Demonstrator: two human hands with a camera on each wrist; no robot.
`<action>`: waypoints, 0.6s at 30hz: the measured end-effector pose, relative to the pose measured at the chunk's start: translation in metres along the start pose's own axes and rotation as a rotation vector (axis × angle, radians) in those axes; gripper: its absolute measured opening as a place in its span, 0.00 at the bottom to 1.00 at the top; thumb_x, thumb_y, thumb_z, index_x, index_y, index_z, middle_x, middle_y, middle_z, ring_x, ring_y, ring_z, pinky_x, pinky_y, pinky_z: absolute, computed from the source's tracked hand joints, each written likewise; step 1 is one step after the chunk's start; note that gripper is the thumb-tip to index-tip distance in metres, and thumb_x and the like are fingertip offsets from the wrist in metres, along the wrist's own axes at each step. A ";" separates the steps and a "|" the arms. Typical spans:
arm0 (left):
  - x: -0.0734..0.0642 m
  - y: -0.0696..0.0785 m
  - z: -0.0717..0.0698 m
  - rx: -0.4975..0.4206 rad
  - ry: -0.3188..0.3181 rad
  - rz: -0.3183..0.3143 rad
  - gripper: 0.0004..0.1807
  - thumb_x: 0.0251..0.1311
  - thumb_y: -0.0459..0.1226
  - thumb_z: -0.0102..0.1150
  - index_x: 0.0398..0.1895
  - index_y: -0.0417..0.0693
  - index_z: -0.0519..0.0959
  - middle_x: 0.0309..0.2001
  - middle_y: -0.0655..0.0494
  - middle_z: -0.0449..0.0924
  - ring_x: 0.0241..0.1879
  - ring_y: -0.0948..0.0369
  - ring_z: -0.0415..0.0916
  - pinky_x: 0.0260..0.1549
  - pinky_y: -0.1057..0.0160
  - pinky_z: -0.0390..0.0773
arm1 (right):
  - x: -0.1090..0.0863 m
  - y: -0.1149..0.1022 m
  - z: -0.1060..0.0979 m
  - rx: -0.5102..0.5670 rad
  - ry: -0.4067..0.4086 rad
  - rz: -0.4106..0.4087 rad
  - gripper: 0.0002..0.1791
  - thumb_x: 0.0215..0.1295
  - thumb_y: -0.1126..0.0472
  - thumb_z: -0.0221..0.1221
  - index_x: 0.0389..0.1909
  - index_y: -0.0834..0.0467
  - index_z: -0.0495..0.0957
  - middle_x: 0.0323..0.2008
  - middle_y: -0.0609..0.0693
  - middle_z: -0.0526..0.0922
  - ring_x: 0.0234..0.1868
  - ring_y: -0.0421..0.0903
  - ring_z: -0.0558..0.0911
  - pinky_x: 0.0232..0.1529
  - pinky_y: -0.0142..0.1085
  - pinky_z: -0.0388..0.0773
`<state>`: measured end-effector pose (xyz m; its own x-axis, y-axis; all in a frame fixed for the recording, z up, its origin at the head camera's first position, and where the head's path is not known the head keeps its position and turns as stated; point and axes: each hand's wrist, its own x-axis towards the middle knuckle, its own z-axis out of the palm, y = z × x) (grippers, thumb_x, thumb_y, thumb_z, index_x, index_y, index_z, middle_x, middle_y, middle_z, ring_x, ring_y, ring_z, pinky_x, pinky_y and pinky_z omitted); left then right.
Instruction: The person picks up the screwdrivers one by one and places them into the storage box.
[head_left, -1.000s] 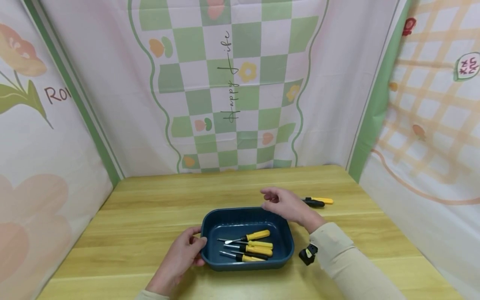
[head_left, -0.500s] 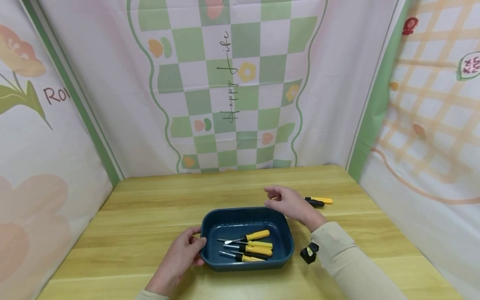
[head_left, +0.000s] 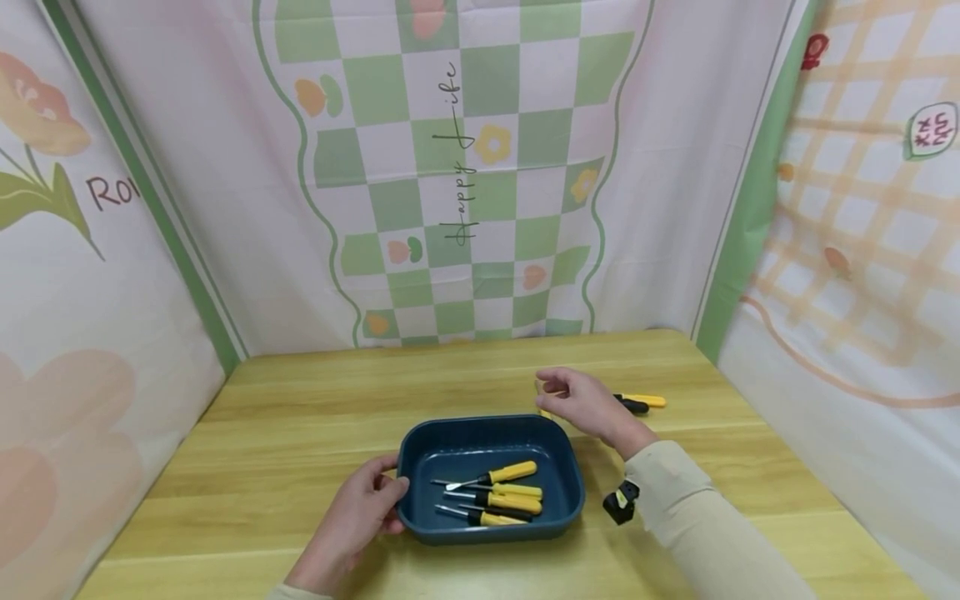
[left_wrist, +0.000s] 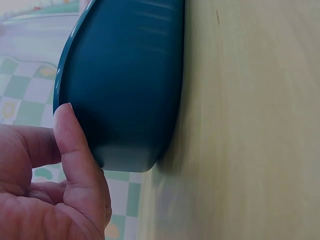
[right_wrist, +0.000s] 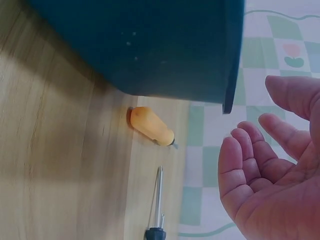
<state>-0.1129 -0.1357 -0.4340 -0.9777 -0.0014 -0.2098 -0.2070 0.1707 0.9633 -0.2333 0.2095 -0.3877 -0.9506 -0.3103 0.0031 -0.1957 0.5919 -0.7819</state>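
A dark blue rectangular basin (head_left: pixel 480 537) stands on the table, several yellow-handled screwdrivers (head_left: pixel 512 472) lying inside. My left hand (head_left: pixel 356 512) pinches its left end, with the thumb on the rim; the left wrist view shows that thumb (left_wrist: pixel 75 145) against the basin's wall (left_wrist: pixel 125 75). My right hand (head_left: pixel 588 408) hovers past the basin's far right corner, its fingers loosely bent and holding nothing. Below it in the right wrist view lies a screwdriver with a yellow-orange handle (right_wrist: pixel 150 126), on the table behind the basin; in the head view the hand partly hides it.
To the right of my right hand lie a yellow handle (head_left: pixel 645 401) and a black handle (head_left: pixel 636 407). A metal shaft with a black collar (right_wrist: pixel 156 233) shows in the right wrist view. A black device (head_left: pixel 621 502) sits at my right wrist. Patterned curtains (head_left: pixel 480 208) border the table.
My right hand has drifted slightly right, and a bit more of the yellow handle shows beside its fingers. The basin and left hand have shifted very slightly left in the view.
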 end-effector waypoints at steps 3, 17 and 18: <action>0.000 -0.001 0.000 0.001 0.003 0.003 0.26 0.74 0.34 0.57 0.72 0.38 0.70 0.40 0.47 0.72 0.27 0.58 0.76 0.22 0.65 0.83 | 0.001 0.002 0.000 0.005 0.010 0.016 0.32 0.75 0.51 0.61 0.74 0.61 0.70 0.67 0.63 0.77 0.67 0.59 0.76 0.65 0.54 0.78; -0.002 -0.001 -0.003 0.016 0.018 -0.010 0.26 0.75 0.35 0.57 0.72 0.37 0.70 0.40 0.47 0.72 0.27 0.57 0.76 0.22 0.64 0.83 | 0.009 0.015 0.003 0.011 0.024 0.049 0.33 0.74 0.52 0.61 0.74 0.62 0.69 0.66 0.66 0.77 0.66 0.61 0.77 0.63 0.55 0.79; -0.002 -0.001 -0.003 0.018 0.018 -0.011 0.25 0.75 0.35 0.57 0.72 0.37 0.70 0.40 0.47 0.73 0.27 0.57 0.76 0.22 0.64 0.83 | 0.009 0.015 0.003 0.011 0.024 0.053 0.33 0.74 0.52 0.61 0.74 0.62 0.69 0.66 0.66 0.76 0.66 0.61 0.76 0.63 0.55 0.79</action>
<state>-0.1111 -0.1389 -0.4343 -0.9759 -0.0211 -0.2173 -0.2173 0.1881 0.9578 -0.2444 0.2133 -0.4018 -0.9651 -0.2607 -0.0236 -0.1425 0.5990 -0.7880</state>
